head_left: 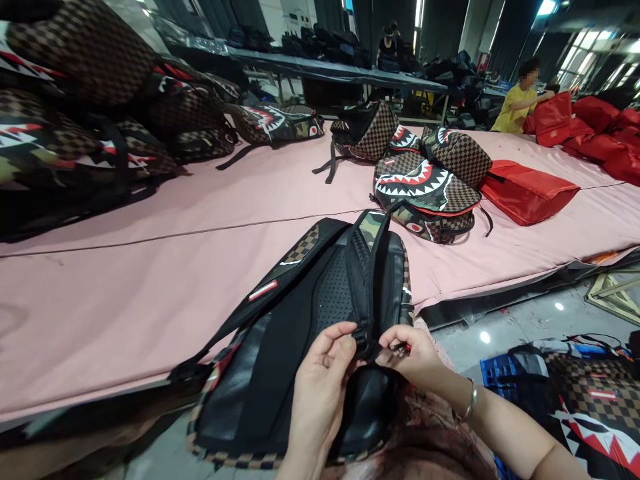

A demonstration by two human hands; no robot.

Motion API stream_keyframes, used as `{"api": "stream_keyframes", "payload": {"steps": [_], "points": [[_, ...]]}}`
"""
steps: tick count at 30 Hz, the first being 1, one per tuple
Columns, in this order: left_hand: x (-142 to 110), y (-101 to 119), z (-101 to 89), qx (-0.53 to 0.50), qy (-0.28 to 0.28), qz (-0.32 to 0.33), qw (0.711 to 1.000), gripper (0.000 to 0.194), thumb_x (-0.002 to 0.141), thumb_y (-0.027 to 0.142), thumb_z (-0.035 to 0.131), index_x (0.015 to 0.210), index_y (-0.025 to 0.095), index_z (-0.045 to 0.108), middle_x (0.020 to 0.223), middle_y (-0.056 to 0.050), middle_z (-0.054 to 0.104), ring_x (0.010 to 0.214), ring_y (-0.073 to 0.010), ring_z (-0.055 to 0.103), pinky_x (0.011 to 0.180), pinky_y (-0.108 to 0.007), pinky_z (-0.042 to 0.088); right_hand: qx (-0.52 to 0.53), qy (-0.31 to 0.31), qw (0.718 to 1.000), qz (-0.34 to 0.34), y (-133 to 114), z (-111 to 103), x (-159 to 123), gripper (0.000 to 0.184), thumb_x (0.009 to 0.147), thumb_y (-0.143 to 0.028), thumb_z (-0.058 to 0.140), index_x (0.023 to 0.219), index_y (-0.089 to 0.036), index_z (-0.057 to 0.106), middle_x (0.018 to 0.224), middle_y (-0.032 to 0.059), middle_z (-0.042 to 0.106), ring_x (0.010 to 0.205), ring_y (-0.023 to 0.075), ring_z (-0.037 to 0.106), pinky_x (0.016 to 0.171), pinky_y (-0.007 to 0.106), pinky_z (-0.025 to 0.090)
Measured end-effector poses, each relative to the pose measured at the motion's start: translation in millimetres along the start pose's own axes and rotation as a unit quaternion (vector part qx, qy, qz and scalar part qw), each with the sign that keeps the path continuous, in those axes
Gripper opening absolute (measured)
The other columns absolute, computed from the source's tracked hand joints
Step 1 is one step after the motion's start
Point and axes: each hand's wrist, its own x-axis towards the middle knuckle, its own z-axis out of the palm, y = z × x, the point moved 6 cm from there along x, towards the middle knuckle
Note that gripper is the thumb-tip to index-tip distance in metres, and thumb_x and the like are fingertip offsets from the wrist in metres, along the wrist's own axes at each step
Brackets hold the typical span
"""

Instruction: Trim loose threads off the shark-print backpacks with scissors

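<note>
A backpack (280, 360) lies back panel up, with black padding, checkered edges and camouflage patches on its shoulder straps. Its lower end hangs over the table's near edge, close to my body. My left hand (325, 367) pinches the black strap buckle (364, 343) at the lower end of the right shoulder strap (363, 280). Just right of the buckle, my right hand (413, 357) is closed with its fingertips on the black webbing. Something small with a red tip shows at its fingers, too hidden to name. The other shoulder strap (290, 270) stretches down to the left.
The pink-covered table (125, 293) carries piled checkered backpacks (100, 60) at left and shark-mouth backpacks (425, 183) ahead. A red bag (533, 193) lies beside these. A person in yellow (515, 107) handles red bags at far right. More bags (595, 387) sit low at right.
</note>
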Motion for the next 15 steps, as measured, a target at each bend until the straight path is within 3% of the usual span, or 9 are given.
{"api": "stream_keyframes", "payload": {"steps": [4,7,10,15], "points": [[-2,-2,-0.7,0.044,-0.009,0.060,0.997,0.044,0.064,0.039,0.072,0.100,0.018,0.058,0.086,-0.003,0.067,0.073,-0.0146,0.063,0.071,-0.027,0.052,0.126,0.028,0.992,0.013,10,-4,5,0.026,0.063,-0.036,0.070,0.069,-0.016,0.054,0.052,-0.0081,0.036,0.047,0.0051,0.027,0.046,0.018,0.022],[-4,-6,8.9,0.126,-0.060,0.094,0.986,0.037,0.063,0.035,0.072,0.094,0.019,0.062,0.085,-0.004,0.068,0.079,-0.0183,0.064,0.077,-0.031,0.052,0.159,0.051,0.986,-0.006,12,-9,2,0.033,0.063,-0.042,0.072,0.070,-0.017,0.053,0.054,-0.0071,0.037,0.050,0.0063,0.030,0.049,0.019,0.025],[-4,-8,19.6,0.214,-0.090,0.140,0.963,0.024,0.065,0.035,0.069,0.083,0.019,0.067,0.086,-0.005,0.068,0.082,-0.0207,0.064,0.080,-0.033,0.051,0.141,0.078,0.986,-0.039,11,-15,-2,0.033,0.065,-0.045,0.070,0.068,-0.018,0.051,0.056,-0.0063,0.038,0.051,0.0077,0.033,0.050,0.020,0.029],[-7,-10,24.7,0.277,-0.059,0.219,0.934,0.018,0.073,0.036,0.059,0.076,0.020,0.068,0.080,-0.004,0.069,0.074,-0.0193,0.064,0.075,-0.031,0.051,0.032,0.157,0.979,-0.123,9,-21,-12,0.021,0.075,-0.035,0.062,0.067,-0.018,0.051,0.060,-0.0038,0.046,0.055,0.0090,0.041,0.052,0.020,0.034]]}}
